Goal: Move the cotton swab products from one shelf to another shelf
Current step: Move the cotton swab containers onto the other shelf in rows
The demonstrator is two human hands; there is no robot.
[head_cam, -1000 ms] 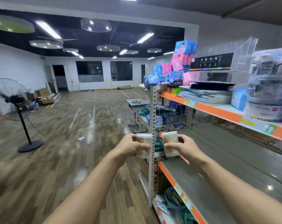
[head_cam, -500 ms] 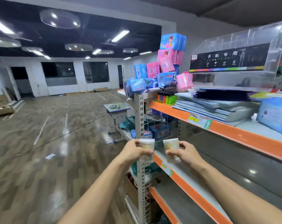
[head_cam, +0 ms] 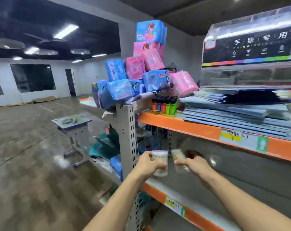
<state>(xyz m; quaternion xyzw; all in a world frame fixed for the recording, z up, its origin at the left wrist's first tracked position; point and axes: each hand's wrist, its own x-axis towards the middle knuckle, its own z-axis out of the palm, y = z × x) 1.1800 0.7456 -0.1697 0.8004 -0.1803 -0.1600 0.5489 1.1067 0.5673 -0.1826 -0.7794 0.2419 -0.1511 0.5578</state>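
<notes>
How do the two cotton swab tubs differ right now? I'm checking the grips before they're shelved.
The left hand holds the left tub upright, while the right hand holds the right tub tilted, its top leaning left. The left tub hangs in front of the grey upright post; the right tub is above the grey shelf. Both are small translucent tubs with pale labels, gripped and not yet set down.

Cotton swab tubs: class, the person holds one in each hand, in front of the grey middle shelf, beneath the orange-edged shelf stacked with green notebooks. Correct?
Not quite. The head view shows the notebooks are pale blue, not green. The rest holds: left hand and right hand each grip a cotton swab tub, before the middle shelf.
</notes>
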